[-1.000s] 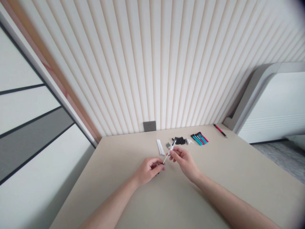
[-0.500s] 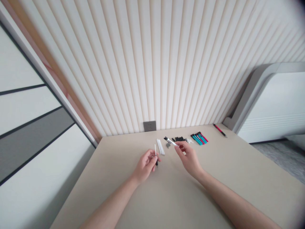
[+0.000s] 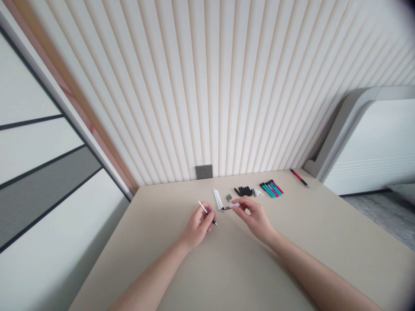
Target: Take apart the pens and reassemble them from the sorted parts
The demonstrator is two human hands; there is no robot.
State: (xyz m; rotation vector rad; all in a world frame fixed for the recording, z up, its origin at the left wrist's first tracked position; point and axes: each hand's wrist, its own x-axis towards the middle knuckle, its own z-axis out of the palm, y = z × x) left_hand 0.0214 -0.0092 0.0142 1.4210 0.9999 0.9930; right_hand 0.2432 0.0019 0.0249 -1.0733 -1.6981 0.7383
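Note:
My left hand [image 3: 196,226] is closed on a pen front end: a thin white refill [image 3: 202,207] sticks up to the left, and a black grip with a metal tip [image 3: 215,223] points down to the right. Between thumb and fingers of my right hand [image 3: 256,218] is a white pen barrel [image 3: 232,206], its dark clip end pointing left toward my left hand. The two pieces are apart. Just behind the barrel lie several white refills [image 3: 218,200] side by side and a little heap of grey parts [image 3: 228,197].
Farther right on the beige table [image 3: 207,276] lie a row of black grips [image 3: 244,191], small whitish parts [image 3: 257,192], and several teal and red barrels [image 3: 271,188]. A red and black pen [image 3: 299,177] lies near the back right edge. A socket [image 3: 204,171] sits on the ribbed wall.
The white barrel in my right hand has swung from pointing up-left to nearly level, its clip end lower. In my left hand the refill has tilted to the left, showing the metal tip.

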